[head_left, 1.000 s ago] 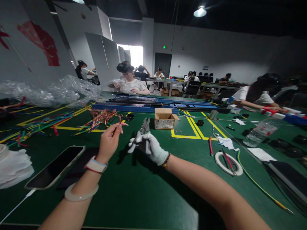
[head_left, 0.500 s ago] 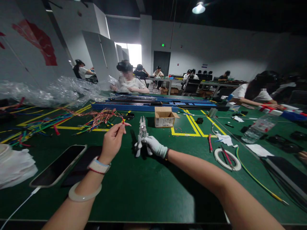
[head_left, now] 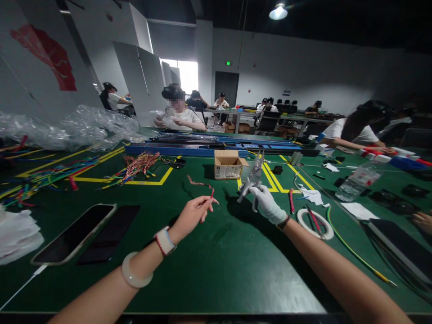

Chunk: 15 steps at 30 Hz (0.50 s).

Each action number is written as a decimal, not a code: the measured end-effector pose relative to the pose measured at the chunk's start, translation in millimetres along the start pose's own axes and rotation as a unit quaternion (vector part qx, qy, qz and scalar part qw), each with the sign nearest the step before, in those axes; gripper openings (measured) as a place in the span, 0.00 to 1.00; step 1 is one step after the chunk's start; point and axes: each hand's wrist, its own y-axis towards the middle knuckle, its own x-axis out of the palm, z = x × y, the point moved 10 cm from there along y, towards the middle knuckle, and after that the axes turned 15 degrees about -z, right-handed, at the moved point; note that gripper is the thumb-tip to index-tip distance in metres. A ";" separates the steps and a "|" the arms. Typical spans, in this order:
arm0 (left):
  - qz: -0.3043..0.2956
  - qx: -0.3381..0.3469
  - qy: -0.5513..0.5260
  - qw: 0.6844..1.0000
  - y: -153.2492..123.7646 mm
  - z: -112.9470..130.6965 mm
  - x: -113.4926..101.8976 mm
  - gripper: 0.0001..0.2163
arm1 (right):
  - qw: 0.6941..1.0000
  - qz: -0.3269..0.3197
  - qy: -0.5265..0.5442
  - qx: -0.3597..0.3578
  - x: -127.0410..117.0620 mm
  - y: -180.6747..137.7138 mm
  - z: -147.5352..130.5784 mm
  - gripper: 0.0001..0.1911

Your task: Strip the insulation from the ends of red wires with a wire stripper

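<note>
My left hand [head_left: 193,212] is bare and pinches a short red wire [head_left: 205,192] whose stripped end curls up and to the left above the green table [head_left: 216,270]. My right hand [head_left: 267,201], in a white glove, grips grey wire strippers [head_left: 254,174] with their jaws pointing up. Both hands hover just in front of a small open cardboard box [head_left: 227,164]. A watch and a pale bangle sit on my left wrist.
A pile of red stripped wires [head_left: 138,164] and loose coloured wires [head_left: 43,177] lie at the left, with a phone [head_left: 72,234] near me. A tape roll [head_left: 314,222], a green-yellow cable [head_left: 357,254] and a water bottle [head_left: 357,181] lie right. Other people work across the table.
Both hands have shifted to the right. The left hand has pulled the red wire away from the wire pile, and the right hand has carried the strippers toward the cardboard box.
</note>
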 end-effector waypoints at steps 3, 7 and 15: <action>-0.043 -0.010 -0.030 0.999 9.1 -4.4 26.5 0.15 | 0.999 -0.012 -0.048 0.000 -9.3 -20.2 -14.7 0.08; -0.070 -0.018 -0.066 0.995 24.0 -11.3 55.8 0.14 | 0.986 -0.032 -0.161 -0.008 -13.7 -40.4 -30.6 0.08; -0.096 -0.033 -0.078 0.992 44.2 -22.2 84.0 0.16 | 0.940 -0.064 -0.334 -0.008 -8.7 -54.9 -40.9 0.09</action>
